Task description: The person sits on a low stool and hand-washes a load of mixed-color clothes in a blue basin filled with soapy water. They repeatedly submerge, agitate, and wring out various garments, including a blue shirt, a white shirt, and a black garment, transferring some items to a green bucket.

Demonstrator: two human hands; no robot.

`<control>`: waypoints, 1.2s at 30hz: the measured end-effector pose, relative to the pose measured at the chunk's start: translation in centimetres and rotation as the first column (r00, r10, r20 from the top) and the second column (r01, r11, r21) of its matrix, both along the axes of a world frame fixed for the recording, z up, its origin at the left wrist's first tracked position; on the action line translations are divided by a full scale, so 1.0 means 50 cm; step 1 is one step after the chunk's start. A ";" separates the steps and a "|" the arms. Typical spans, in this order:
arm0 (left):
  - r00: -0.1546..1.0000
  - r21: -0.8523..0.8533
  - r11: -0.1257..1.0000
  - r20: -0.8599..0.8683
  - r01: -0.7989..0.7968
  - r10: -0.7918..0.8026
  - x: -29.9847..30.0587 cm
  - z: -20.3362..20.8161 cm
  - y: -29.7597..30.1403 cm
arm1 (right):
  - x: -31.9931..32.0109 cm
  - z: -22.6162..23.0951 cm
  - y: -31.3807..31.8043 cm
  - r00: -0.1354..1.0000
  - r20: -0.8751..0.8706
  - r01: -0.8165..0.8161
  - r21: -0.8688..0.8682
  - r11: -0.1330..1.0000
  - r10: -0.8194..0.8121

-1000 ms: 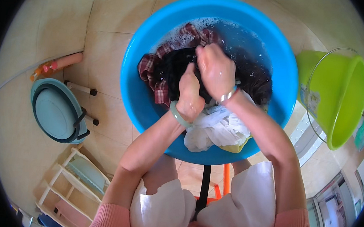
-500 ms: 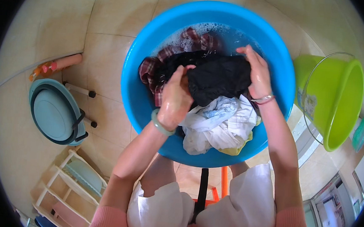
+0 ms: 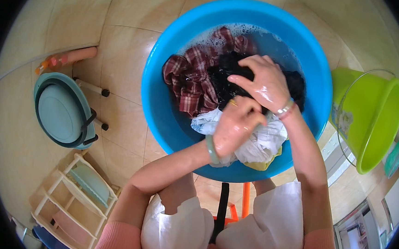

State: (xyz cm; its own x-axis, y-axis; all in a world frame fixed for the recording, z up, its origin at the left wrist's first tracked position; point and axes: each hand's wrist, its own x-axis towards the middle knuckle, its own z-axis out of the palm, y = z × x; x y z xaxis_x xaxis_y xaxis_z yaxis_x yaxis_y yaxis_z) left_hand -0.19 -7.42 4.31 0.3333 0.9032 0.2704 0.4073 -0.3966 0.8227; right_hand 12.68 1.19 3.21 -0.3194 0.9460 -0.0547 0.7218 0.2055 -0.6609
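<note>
In a large blue tub (image 3: 155, 135) of sudsy water, my right hand (image 3: 265, 83) curves over a wet black garment (image 3: 231, 62), thumb and fingers gripping its bunched cloth. My left hand (image 3: 236, 127) is closed just below it, over the edge between the black garment and a white garment (image 3: 267, 141). What its curled fingers hold is hidden beneath them. A maroon plaid garment (image 3: 195, 80) lies bunched at the tub's left side, partly in the water. Yellow cloth (image 3: 259, 164) peeks out under the white one at the near side.
Right of the tub, a lime green bucket (image 3: 364, 122) with a wire handle lies tipped. To the left are a stool with pale blue basins (image 3: 61, 115), an orange-and-pink bottle (image 3: 70, 57) and a cream rack (image 3: 71, 199). Tiled floor (image 3: 124, 68) surrounds the tub.
My hands have come together from either side of the black garment. The right moved left over it, the left moved down and right. The black cloth is now lower and more spread, uncovering more plaid.
</note>
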 end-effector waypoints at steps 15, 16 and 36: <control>0.990 -0.596 0.792 -0.049 -0.135 0.132 -0.078 -0.026 0.063 | 0.179 0.025 -0.037 -0.126 -0.607 -0.123 -0.775 0.619 -0.785; 0.986 -0.495 0.859 0.020 -0.132 0.164 -0.087 -0.027 0.065 | 0.178 0.031 -0.035 -0.134 -0.608 -0.093 -0.779 0.621 -0.783; 0.856 -0.072 0.994 -0.516 -0.088 0.038 -0.080 -0.028 0.072 | 0.089 0.022 -0.067 0.968 -0.191 0.179 0.070 0.981 -0.163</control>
